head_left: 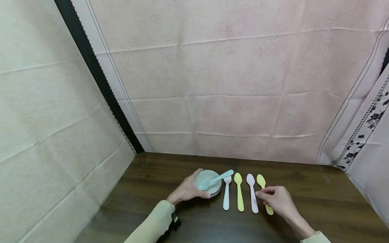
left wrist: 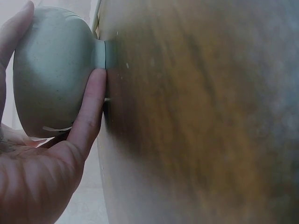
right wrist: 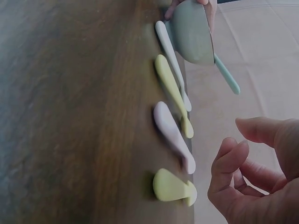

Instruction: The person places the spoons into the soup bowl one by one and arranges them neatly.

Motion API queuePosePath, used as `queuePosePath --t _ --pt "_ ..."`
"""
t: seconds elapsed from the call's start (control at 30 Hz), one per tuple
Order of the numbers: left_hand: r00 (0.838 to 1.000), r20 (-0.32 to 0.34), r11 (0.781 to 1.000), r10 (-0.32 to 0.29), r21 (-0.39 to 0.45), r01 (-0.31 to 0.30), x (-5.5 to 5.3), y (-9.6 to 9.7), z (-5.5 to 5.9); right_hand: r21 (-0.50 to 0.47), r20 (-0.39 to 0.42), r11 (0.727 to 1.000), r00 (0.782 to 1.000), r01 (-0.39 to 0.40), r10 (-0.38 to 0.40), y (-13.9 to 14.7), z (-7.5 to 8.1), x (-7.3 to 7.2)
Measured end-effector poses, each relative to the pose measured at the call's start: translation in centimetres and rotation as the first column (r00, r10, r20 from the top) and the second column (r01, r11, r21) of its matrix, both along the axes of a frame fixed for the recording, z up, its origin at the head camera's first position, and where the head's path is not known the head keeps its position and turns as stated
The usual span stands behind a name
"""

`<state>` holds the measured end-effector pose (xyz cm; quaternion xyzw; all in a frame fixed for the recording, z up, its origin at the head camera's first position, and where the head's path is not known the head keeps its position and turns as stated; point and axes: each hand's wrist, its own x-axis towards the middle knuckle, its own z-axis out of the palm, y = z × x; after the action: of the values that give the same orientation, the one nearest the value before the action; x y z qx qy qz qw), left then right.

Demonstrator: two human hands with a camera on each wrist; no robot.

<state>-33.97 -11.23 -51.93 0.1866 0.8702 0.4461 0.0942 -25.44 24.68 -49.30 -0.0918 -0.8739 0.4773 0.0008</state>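
My left hand (head_left: 189, 187) grips a pale green bowl (head_left: 207, 174), fingers on its far side and thumb at its near side. A light turquoise spoon (head_left: 223, 176) lies across the bowl, its handle sticking out past the rim to the right. Over the rightmost yellow spoon (head_left: 260, 180) hovers my right hand (head_left: 278, 200), hiding part of the handle in the head view. In the right wrist view, its thumb and index fingertips are apart with nothing between them, the other fingers loosely bent. That yellow spoon (right wrist: 170, 186) lies on the table, apart from the hand.
Between the hands, a pale blue utensil (head_left: 226, 197), a yellow spoon (head_left: 239, 195) and a lilac spoon (head_left: 253, 195) lie in a row on the dark wooden table (head_left: 146, 192). Pale cloth (head_left: 231, 111) hangs behind the table and at both sides.
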Motion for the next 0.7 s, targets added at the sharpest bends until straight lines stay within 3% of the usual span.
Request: queuePosePath --t 0.7 --pt "1.0 0.027 1.0 -0.003 0.021 0.002 -0.2 -0.2 -0.3 0.151 -0.029 0.988 1.0 0.004 0.0 1.2 -0.8 1.1"
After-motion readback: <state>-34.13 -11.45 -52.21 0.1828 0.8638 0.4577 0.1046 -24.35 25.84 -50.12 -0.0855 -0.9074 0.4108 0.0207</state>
